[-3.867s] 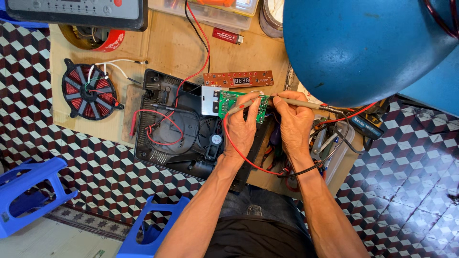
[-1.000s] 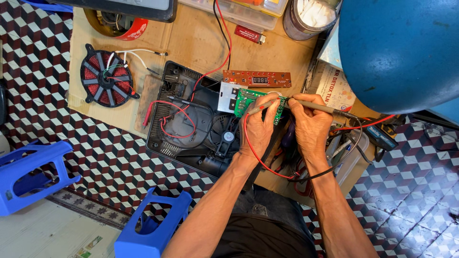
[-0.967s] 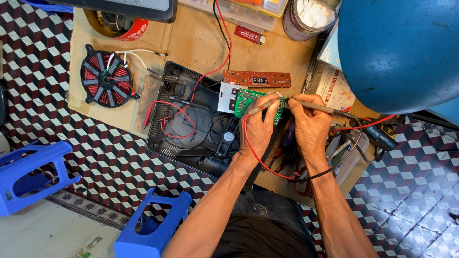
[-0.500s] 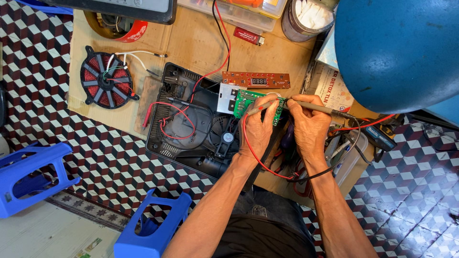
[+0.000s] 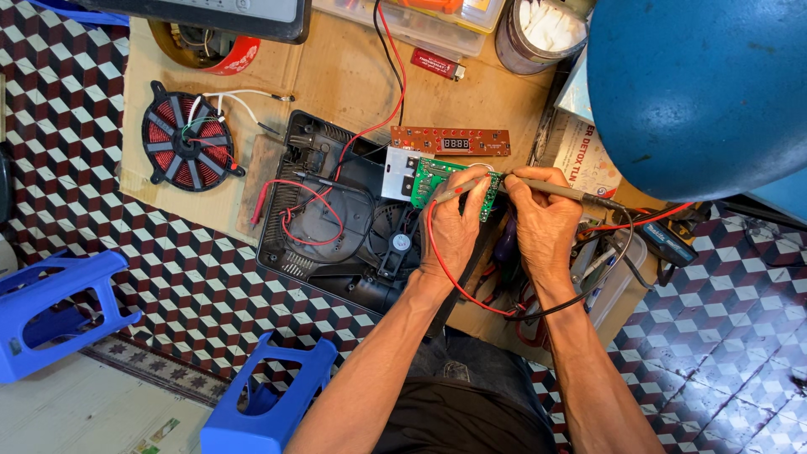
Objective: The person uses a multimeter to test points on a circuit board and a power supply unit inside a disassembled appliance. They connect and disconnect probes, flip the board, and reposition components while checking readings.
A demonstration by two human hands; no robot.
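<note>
A green circuit board (image 5: 430, 178) rests on the open black housing (image 5: 328, 210) of an appliance, with a white part at its left end. My left hand (image 5: 454, 225) holds a thin probe with a red lead against the board. My right hand (image 5: 545, 220) grips a second pen-like probe (image 5: 561, 192) whose tip touches the board's right edge. A long brown display board (image 5: 450, 140) lies just beyond. Red and black leads run from both hands down toward my lap.
A red coil disc (image 5: 187, 149) sits at the left on cardboard (image 5: 336, 71). A big blue lamp shade (image 5: 698, 84) hangs over the right. Behind are a tape roll (image 5: 214, 49), a round jar (image 5: 538, 32) and a tray. Blue plastic stools (image 5: 50, 307) stand on the checkered floor.
Both hands stay on the green board with the probes. The view has shifted only slightly; since the oldest frame it moved a little to the right.
</note>
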